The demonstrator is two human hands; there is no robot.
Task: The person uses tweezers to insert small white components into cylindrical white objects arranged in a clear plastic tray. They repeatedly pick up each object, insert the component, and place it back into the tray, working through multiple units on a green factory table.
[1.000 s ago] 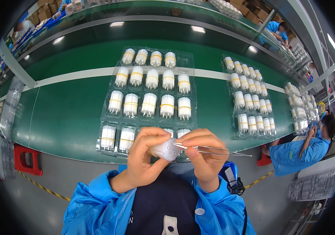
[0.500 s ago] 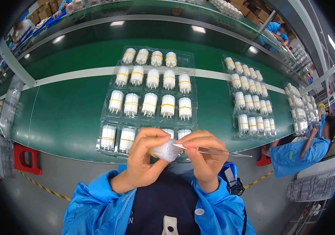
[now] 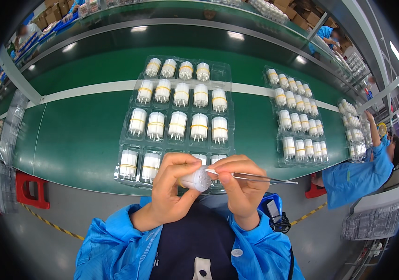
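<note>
My left hand is wrapped round a white plastic cylinder, tilted so its end face turns toward my right hand. Part of a yellow band shows on it beside my fingers. In a pinch, my right hand grips thin metal tweezers, whose pale tip meets that end face; details at the contact are too small to tell. Just beyond my hands lies a clear plastic tray of similar white cylinders with yellow bands and metal pins. My hands hide part of its nearest row.
The tray rests on a green workbench. More filled trays lie to the right. A red stool stands at the lower left. At the right, a co-worker in a blue smock sits by the bench; stacked clear trays are nearby.
My right hand and the tweezers have shifted slightly, the tweezers' arms now looking closer together. My left hand keeps the cylinder nearly still. The co-worker at right has stretched an arm toward the trays.
</note>
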